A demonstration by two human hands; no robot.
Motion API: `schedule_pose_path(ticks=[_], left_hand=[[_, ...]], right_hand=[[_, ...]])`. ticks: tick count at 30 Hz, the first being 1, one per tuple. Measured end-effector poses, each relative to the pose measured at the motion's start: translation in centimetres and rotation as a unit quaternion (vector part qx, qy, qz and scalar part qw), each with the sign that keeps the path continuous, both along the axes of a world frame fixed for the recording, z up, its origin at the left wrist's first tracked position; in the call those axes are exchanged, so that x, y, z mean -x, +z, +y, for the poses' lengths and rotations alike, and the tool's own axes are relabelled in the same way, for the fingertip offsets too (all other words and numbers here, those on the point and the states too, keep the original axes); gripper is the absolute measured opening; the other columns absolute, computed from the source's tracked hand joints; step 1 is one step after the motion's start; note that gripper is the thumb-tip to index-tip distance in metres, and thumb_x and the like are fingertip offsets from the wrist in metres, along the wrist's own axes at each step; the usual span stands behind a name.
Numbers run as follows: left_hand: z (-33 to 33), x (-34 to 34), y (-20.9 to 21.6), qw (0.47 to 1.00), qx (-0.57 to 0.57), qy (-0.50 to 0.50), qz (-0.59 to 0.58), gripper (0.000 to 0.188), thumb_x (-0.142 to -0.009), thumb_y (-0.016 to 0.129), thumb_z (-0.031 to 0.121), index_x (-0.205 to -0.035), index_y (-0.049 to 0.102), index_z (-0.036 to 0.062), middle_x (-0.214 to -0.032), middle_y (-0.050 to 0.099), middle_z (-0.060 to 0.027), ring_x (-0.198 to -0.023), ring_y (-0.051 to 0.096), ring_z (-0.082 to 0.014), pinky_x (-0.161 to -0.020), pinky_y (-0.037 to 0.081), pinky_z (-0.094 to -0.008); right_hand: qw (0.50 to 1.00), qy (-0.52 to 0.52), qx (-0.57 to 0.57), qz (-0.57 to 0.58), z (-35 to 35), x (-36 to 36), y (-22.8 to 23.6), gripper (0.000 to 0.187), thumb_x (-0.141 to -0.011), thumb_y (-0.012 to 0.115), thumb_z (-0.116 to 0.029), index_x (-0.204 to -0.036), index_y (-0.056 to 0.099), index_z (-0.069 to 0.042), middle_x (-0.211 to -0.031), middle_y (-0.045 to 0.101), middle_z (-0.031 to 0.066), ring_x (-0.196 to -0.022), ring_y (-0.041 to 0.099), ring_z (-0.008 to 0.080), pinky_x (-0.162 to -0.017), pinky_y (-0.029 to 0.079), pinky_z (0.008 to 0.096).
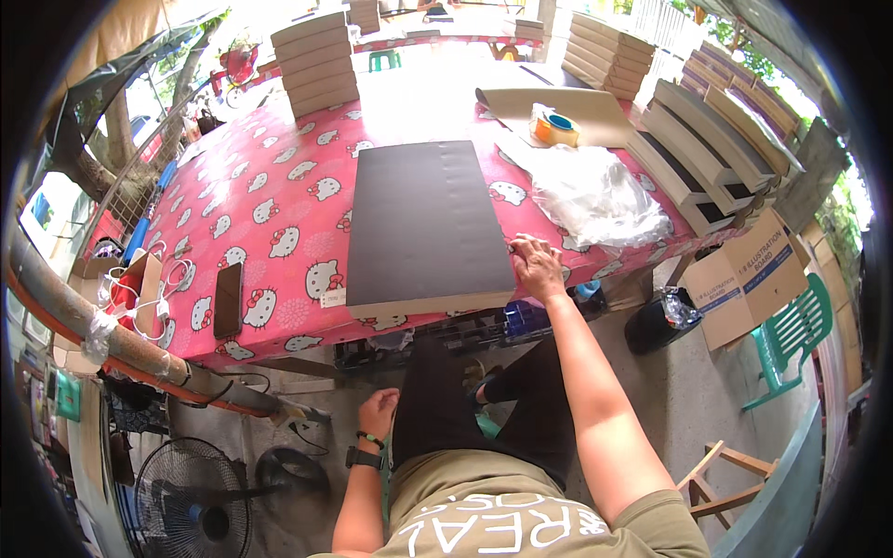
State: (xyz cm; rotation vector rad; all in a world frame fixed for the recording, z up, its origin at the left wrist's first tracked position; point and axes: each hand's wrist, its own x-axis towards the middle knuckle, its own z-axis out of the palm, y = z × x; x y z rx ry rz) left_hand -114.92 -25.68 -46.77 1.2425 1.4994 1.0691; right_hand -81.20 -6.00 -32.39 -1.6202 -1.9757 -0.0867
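Observation:
A thick stack of boards with a black top sheet lies on the table near its front edge, its pale layered side facing me. Just right of its near corner, my right hand rests on the tablecloth, fingers apart and holding nothing. My left hand hangs low beside my left thigh, below the table edge. Its fingers are loosely curled in, and nothing shows in them. A dark watch is on that wrist. Right of the stack lies a crumpled clear plastic sheet, with a tape roll behind it.
A pink patterned tablecloth covers the table. A phone and white cables lie at left. Board stacks stand far left and along the right side. A fan, black bin and green chair stand around.

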Motion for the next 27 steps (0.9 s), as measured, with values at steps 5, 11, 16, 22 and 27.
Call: schedule_pose_path(ticks=[5, 11, 16, 22, 27], left_hand=[[3.0, -2.1, 8.5, 0.97, -0.203, 0.131, -0.028, 0.012, -0.082, 0.051, 0.004, -0.092, 0.056, -0.0002, -0.09, 0.058, -0.0063, -0.084, 0.055, -0.0125, -0.075, 0.043, -0.0238], [10.4, 1.3, 14.3, 0.917, -0.346, 0.184, -0.075, 0.025, -0.086, 0.047, 0.013, -0.108, 0.051, 0.0019, -0.106, 0.052, -0.0062, -0.094, 0.048, -0.0123, -0.083, 0.037, -0.0252], [16.7, 0.9, 15.4, 0.927, -0.224, 0.053, -0.297, 0.05, -0.09, 0.04, 0.037, -0.125, 0.039, 0.0014, -0.123, 0.043, -0.0046, -0.115, 0.036, -0.0141, -0.098, 0.024, -0.0291], [16.7, 1.0, 14.7, 0.942, -0.213, -0.042, -0.255, 0.042, -0.091, 0.036, 0.023, -0.127, 0.035, 0.0007, -0.126, 0.04, -0.0072, -0.117, 0.036, -0.0161, -0.099, 0.025, -0.0285], [17.2, 0.6, 14.0, 0.937, -0.192, -0.053, -0.287, 0.041, -0.09, 0.036, 0.02, -0.126, 0.038, -0.0001, -0.123, 0.044, -0.0067, -0.112, 0.04, -0.0138, -0.096, 0.028, -0.0266]], right_hand=[[0.997, -0.024, -0.026, -0.067, 0.8, -1.6, -1.4, 0.032, -0.08, 0.044, -0.026, -0.11, 0.048, -0.014, -0.12, 0.048, 0.0068, -0.108, 0.044, 0.0255, -0.09, 0.03, 0.0437], [0.997, -0.013, -0.073, -0.023, 0.3, -0.2, -0.5, 0.025, -0.077, 0.048, -0.023, -0.1, 0.052, -0.014, -0.111, 0.052, 0.004, -0.105, 0.045, 0.0226, -0.086, 0.032, 0.0412], [0.995, -0.015, -0.099, 0.008, -0.7, -0.5, 0.1, 0.022, -0.077, 0.049, -0.021, -0.097, 0.056, -0.014, -0.109, 0.054, 0.0024, -0.103, 0.048, 0.0195, -0.085, 0.032, 0.0387], [0.988, -0.017, -0.145, 0.044, -0.9, 0.5, -0.4, 0.021, -0.075, 0.05, -0.017, -0.093, 0.059, -0.013, -0.103, 0.058, 0.0014, -0.099, 0.051, 0.0197, -0.085, 0.033, 0.0377], [0.929, -0.032, -0.037, 0.368, -1.2, 0.1, 0.7, 0.017, -0.075, 0.052, -0.009, -0.09, 0.06, -0.006, -0.091, 0.061, 0.0079, -0.091, 0.055, 0.0186, -0.084, 0.037, 0.0304]])
